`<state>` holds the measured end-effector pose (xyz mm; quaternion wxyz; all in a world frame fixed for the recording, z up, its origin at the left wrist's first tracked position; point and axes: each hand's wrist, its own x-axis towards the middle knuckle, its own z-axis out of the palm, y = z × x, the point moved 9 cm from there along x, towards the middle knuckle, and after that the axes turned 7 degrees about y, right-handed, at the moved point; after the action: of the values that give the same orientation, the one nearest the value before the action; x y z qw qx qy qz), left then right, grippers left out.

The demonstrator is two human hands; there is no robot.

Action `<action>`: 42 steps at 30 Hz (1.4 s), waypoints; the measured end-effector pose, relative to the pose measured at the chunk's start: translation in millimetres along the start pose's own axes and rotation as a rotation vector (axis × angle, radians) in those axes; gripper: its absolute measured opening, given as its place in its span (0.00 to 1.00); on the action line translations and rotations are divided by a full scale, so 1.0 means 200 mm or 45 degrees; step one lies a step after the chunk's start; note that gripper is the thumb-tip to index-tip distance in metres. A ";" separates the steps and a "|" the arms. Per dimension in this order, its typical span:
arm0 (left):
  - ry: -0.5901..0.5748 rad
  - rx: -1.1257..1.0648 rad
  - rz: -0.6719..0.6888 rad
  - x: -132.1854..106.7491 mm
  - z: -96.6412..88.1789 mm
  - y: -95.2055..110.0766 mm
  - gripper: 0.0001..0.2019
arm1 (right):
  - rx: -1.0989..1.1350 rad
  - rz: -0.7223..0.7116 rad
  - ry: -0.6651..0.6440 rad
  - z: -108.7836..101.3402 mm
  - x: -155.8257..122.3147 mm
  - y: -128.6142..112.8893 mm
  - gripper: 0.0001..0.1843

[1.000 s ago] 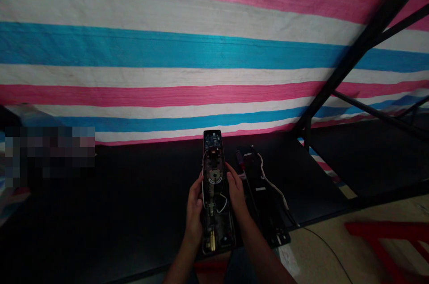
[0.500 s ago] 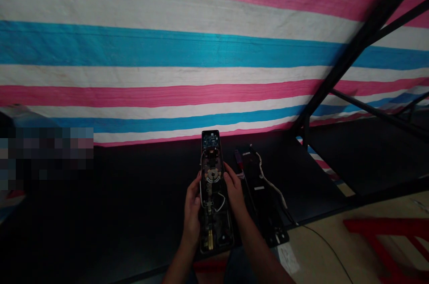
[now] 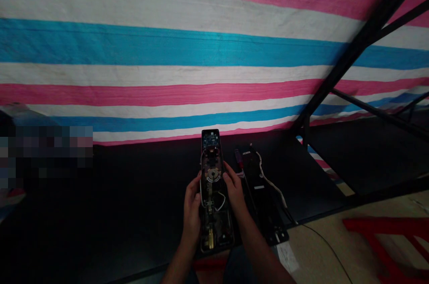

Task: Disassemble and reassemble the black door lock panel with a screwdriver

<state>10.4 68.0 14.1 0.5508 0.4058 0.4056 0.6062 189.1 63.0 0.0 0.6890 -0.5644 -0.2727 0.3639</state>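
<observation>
A long black electronic door lock panel (image 3: 211, 223) lies with its inner side up, showing a blue circuit board at the far end, a round metal part midway, white wires and a brass-coloured piece near me. My left hand (image 3: 192, 199) grips its left edge, fingers curled against the side. On the opposite edge, my right hand (image 3: 234, 185) is closed around it. Both undersides of the hands are hidden. Just right of my right hand is a screwdriver (image 3: 238, 158) with a purple and red handle. It lies along a second black panel (image 3: 264, 205).
A pale cable (image 3: 268, 180) runs over the second panel and continues as a thin dark cord off the black table (image 3: 134, 212). Behind stands a striped tarpaulin (image 3: 201, 49). A dark metal frame (image 3: 335, 71) slants up at right; a red stool (image 3: 385, 228) is on the floor.
</observation>
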 end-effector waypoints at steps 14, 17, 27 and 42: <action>0.030 -0.012 -0.061 0.00 -0.02 -0.04 0.26 | 0.075 -0.002 -0.037 0.01 -0.01 -0.01 0.27; 0.030 -0.032 -0.064 0.00 -0.01 -0.04 0.25 | 0.073 -0.003 -0.044 0.01 -0.02 -0.01 0.27; 0.042 -0.008 -0.063 0.00 -0.01 -0.02 0.25 | 0.063 0.017 -0.041 0.01 -0.02 0.00 0.27; 0.046 0.053 -0.048 0.00 -0.02 -0.03 0.24 | 0.053 0.014 -0.036 0.01 -0.02 -0.01 0.27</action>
<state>8.4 68.0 6.9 0.5461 0.3985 0.4354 0.5944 184.8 60.9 2.8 0.6947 -0.5462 -0.2716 0.3812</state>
